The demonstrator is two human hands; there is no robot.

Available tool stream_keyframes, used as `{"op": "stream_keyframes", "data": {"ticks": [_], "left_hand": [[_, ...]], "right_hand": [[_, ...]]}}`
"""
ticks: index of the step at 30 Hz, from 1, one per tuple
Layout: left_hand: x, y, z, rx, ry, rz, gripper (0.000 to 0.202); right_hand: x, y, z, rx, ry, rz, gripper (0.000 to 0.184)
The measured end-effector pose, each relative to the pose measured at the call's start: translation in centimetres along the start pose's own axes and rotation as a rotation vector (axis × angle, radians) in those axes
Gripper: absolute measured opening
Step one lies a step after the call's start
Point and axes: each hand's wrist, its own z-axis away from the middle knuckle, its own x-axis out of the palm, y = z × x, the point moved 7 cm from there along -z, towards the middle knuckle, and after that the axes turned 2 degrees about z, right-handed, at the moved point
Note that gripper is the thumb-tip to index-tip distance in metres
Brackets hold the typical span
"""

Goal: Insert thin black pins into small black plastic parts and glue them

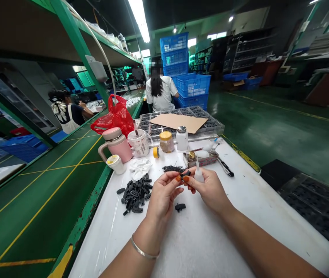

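Note:
Over the white tabletop, my left hand (163,193) pinches a small black plastic part (186,174) between thumb and fingers. My right hand (212,189) is closed around a small white squeeze bottle (199,176) with a thin nozzle pointing up. Its thumb and fingertips also touch the black part. Just below the hands lies a single black clip-like piece (180,207). To the left is a heap of similar black pieces (137,195). Behind my fingertips a pile of tiny black bits (173,168) is partly hidden.
A pink mug (118,144), a white patterned cup (138,143), a yellow-lidded jar (166,142) and a white pump bottle (182,139) line the back. A box cutter (225,168) lies right. Beyond are trays under cardboard (178,121); a green conveyor (51,181) runs left. Two people sit farther off.

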Motion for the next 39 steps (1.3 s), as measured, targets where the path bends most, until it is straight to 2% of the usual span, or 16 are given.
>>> {"op": "stream_keyframes", "data": {"ticks": [6,10,12,15,19,23,27,29,31,34,36,39], "left_hand": [[-0.4,-0.1,0.4,0.001,-0.007,-0.034,0.024],[-1.1,1.0,0.0,0.043,0.002,-0.144,0.023],[-1.6,2.0,-0.6,0.106,-0.013,-0.292,0.022],[-2.4,2.8,-1.7,0.213,-0.024,-0.636,0.018],[-2.3,2.0,-2.5,0.371,-0.065,-1.047,0.012],[-1.6,0.7,-2.6,0.429,-0.112,-1.269,0.018],[-1.1,0.5,-2.4,0.473,-0.112,-1.363,0.016],[-1.1,0.6,-2.5,0.472,-0.113,-1.354,0.014],[-1.5,0.6,-2.7,0.402,-0.108,-1.25,0.011],[-2.5,0.3,-3.0,0.163,-0.101,-0.855,0.002],[-2.7,0.0,-2.8,0.023,-0.105,-0.556,0.011],[-2.4,0.2,-2.0,-0.069,-0.104,-0.262,0.022]], "right_hand": [[0.3,0.5,0.0,0.034,-0.022,-0.03,0.031],[0.1,0.4,0.0,0.019,-0.033,-0.05,0.031],[-0.4,0.3,-0.1,0.017,-0.012,-0.042,0.032],[-1.1,0.4,-0.3,0.03,0.033,-0.046,0.033],[-1.5,0.3,-0.5,0.032,0.057,-0.037,0.031],[-1.4,0.1,-0.4,0.0,0.04,0.069,0.028],[-1.0,0.0,-0.3,-0.028,0.012,0.145,0.027],[-0.9,-0.1,-0.3,-0.016,0.003,0.155,0.027],[-0.8,-0.2,-0.2,-0.004,-0.001,0.168,0.027],[-0.8,-0.7,-0.2,-0.009,-0.003,0.2,0.025],[-0.7,-1.0,-0.1,-0.013,-0.008,0.22,0.024],[-0.6,-1.3,0.2,-0.012,-0.027,0.241,0.022]]}}
